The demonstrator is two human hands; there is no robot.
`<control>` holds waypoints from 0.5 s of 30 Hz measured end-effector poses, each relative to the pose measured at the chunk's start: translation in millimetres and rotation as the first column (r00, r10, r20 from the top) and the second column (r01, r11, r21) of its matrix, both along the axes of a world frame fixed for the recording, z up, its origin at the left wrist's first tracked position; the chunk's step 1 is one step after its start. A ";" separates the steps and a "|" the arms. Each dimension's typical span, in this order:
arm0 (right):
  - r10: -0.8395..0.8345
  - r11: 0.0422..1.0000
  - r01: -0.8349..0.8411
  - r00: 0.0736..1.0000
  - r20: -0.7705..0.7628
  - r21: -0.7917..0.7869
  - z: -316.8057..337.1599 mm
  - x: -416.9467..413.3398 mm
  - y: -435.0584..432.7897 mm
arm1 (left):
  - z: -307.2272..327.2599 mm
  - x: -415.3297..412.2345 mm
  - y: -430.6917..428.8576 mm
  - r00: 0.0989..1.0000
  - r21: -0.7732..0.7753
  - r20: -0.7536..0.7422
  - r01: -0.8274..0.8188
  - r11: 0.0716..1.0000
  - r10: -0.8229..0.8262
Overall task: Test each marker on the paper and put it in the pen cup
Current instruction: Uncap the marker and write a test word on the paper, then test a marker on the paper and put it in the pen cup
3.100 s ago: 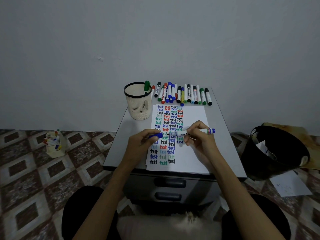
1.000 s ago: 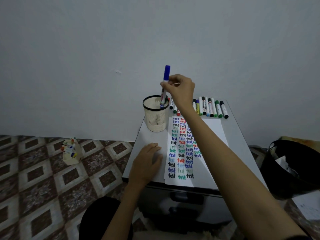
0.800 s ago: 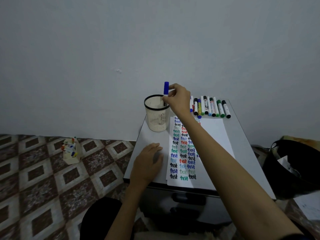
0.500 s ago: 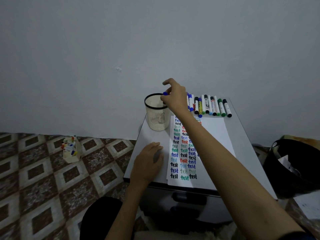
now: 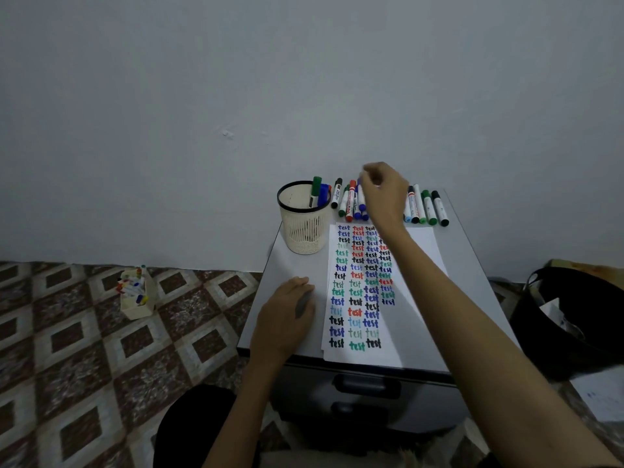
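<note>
- The cream mesh pen cup [image 5: 305, 231] with a black rim stands upright at the far left of the grey desk [image 5: 472, 292]; a green-capped marker [image 5: 316, 189] and a blue-capped marker [image 5: 325, 194] stand in it, leaning on its right-hand rim.
- Just right of the cup lies the white sheet of paper [image 5: 418, 258]; its left part is filled with columns of the word "test" in blue, red, black and green.
- Beyond the paper, capped markers lie side by side along the desk's far edge; the left group of markers [image 5: 351, 206] lies just beside the cup, the right group of markers [image 5: 426, 207] well to its right.
- The right hand [image 5: 385, 194] hangs between the two groups and hides whatever lies there; its forearm crosses above the paper; its grip is curled and blurred, so I cannot tell whether it pinches a marker.
- The left hand [image 5: 287, 315] rests on the desk nearer the person than the cup, just left of the paper; its grip is apart, fingers relaxed, holding nothing.
- Well left of the cup, on the patterned tile floor [image 5: 67, 366], a small cream box [image 5: 136, 298] holds more coloured markers; well right of the cup, off the desk, stands a black bin [image 5: 574, 325] with paper scraps inside.
</note>
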State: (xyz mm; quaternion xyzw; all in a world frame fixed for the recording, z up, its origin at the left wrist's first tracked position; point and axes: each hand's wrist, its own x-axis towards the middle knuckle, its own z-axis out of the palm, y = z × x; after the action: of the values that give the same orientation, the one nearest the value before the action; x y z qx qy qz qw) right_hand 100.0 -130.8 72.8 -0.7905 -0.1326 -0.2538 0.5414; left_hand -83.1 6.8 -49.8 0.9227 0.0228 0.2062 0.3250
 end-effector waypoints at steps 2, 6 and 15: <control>-0.139 0.983 0.125 0.985 -0.100 -0.134 -14.8 12.5 -33.6 | 0.1 -0.2 0.0 1.000 -0.003 -0.002 -0.002 1.000 0.002; -0.284 0.857 0.137 0.930 -0.234 -0.496 -48.7 35.4 -102.2 | -0.3 0.1 0.3 1.000 -0.001 0.005 -0.002 1.000 0.002; -0.292 0.712 -0.002 0.909 -0.299 -0.702 -78.6 53.0 -144.6 | 1.9 0.8 -1.0 1.000 -0.019 0.001 -0.010 1.000 0.010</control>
State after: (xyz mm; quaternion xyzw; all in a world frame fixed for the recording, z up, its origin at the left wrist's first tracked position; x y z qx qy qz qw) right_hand 153.0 -275.4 -5.8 -0.9762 -0.0433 -0.0668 0.2019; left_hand -82.4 5.8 -47.9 0.9192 0.0294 0.2083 0.3329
